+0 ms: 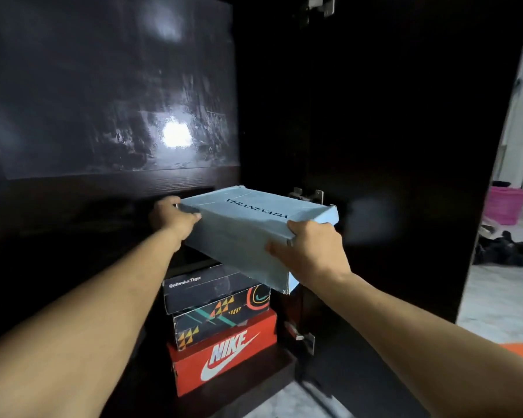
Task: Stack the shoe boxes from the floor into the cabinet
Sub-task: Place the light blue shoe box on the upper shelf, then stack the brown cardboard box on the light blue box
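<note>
Room: dim interior; pale floor [492,300] lit at right, with a pink basket [507,205] and a heap of dark cloth [506,251] well apart from the work.
Cabinet: dark cabinet [375,131], glossy closed door panel [112,95] at left, open bay in the middle, hinges visible on the inner wall.
Stack in bay: three shoe boxes already piled. Red Nike box [224,354] at the bottom, patterned dark box [221,316] on it, black Onitsuka Tiger box [200,289] on top.
Box in hand: light blue box [248,233], lid on, held in the air above the stack and just at the mouth of the bay, tilted with its near corner low. Not touching the stack.
Left hand: left hand [172,217] grips the far left end of the blue box, fingers wrapped over the edge.
Right hand: right hand [311,251] grips the near right corner, thumb across the side wall, fingers curled over the lid; a ring shows on one finger.
Step (judged): placing the fourth box; carry done, set-down not yet made.
Next move (judged): level the box, square it to the black box below, lower it flat, then let go with both hands.
Risk (judged): the stack looks slightly staggered, so an off-centre landing could shift it.
</note>
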